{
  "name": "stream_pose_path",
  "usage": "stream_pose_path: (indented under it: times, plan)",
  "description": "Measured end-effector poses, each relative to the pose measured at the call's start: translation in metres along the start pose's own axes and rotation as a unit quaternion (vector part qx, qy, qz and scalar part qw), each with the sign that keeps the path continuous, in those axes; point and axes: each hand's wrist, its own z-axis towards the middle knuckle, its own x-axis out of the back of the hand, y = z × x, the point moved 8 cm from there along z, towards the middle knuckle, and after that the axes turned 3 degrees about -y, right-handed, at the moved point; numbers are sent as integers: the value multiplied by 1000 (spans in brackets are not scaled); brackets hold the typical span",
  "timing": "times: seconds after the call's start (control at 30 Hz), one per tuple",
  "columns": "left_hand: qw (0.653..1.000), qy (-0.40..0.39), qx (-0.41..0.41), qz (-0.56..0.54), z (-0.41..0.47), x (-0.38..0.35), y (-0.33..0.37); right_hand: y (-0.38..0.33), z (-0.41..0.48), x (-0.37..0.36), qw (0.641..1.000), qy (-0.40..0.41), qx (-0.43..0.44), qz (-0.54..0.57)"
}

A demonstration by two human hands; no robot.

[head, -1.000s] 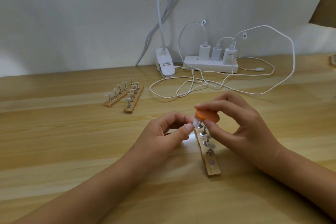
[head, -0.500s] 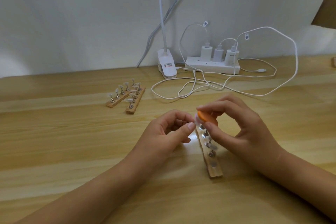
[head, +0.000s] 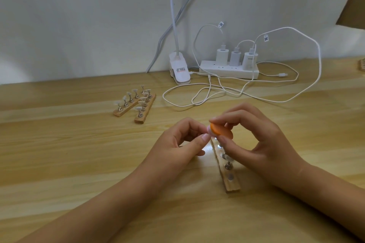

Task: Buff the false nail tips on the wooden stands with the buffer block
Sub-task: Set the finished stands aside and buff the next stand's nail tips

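Stands (head: pixel 229 171) number three, chargers (head: pixel 235 57) three, one orange buffer (head: pixel 221 133).

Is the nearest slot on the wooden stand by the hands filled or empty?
Empty. The nearest slot on the wooden stand shows only a flat metal disc, with no post or nail tip, unlike the posts farther along.

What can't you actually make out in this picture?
- Head view: the nail tip under the orange buffer is hidden by it and the right hand.
- What the left hand pinches: covered by its fingers.
- Labels on the lamp clip: too small.
- The item at the right edge: cut off.
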Motion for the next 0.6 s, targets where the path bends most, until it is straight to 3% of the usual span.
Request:
stream_pose_path:
  times: [0.3,0.43,0.6]
  plan:
    - [1000,-4,-16,11,0,-1,4,-4,-1,-3,999,-8,25,-19]
    - [1000,6,-12,-23,0,0,2,12,3,3,999,8,-31,-17]
    - [999,0,-14,-37,0,-3,4,19,0,15,985,71,-107,112]
